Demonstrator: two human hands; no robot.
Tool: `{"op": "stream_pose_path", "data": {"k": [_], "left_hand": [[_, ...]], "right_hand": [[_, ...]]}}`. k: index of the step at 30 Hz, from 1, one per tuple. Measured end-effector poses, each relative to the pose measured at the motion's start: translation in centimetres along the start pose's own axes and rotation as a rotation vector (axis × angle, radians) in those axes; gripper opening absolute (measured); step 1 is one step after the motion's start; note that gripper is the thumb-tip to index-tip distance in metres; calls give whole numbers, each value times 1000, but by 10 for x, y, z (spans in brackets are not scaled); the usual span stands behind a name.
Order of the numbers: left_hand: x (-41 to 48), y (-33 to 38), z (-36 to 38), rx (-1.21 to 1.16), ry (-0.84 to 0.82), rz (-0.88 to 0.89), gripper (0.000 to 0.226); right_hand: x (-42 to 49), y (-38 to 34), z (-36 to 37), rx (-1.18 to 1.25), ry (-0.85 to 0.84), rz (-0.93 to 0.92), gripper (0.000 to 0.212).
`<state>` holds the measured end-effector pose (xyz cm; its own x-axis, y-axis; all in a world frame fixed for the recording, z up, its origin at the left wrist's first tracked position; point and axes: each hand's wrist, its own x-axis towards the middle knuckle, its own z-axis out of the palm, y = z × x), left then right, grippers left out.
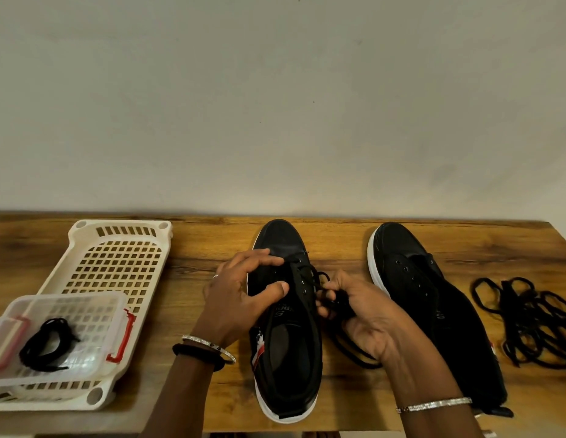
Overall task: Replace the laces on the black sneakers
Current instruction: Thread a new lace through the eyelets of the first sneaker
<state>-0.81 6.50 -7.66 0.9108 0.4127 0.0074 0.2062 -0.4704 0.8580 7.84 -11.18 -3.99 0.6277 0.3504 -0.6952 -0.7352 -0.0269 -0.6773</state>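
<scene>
Two black sneakers with white soles stand toe-away on the wooden table. The left sneaker (286, 327) has a black lace (310, 273) threaded through its upper eyelets. My left hand (240, 298) hovers over its left side with fingers spread and curled, thumb near the tongue. My right hand (360, 314) grips a bunch of that lace beside the shoe, and the lace's tail (354, 355) loops on the table under my wrist. The right sneaker (433, 305) has bare eyelets.
A tangle of black laces (534, 324) lies at the far right. At the left, a white perforated basket (117, 257) holds a clear lidless box (95, 311) with a coiled black lace (49, 343). The table (193, 390) ends close to my body.
</scene>
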Motion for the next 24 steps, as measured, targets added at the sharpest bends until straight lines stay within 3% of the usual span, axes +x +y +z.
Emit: {"op": "stream_pose_path", "data": {"k": [5,8,11,17,22,24], "left_hand": [[0,1,-2,-23,-6,-9,55],[-2,0,-3,-43,-6,-1,58],[-2,-1,-3,-119,8,16,53],[-3,2,-5,-298,76,-4,34],[-3,3,-4,-299,138,2,32],[-3,4,-4,-280,163,17,31]], "right_hand": [[0,0,0,-56,29,-39,29],[-3,0,-3,-256,13,-81,23],[-6,-2,-4,-343,31,-82,14],[-11,-6,-8,-352,29,-53,22],[0,4,-7,-460,32,-213,30],[5,10,-6,-640,34,-281,15]]}}
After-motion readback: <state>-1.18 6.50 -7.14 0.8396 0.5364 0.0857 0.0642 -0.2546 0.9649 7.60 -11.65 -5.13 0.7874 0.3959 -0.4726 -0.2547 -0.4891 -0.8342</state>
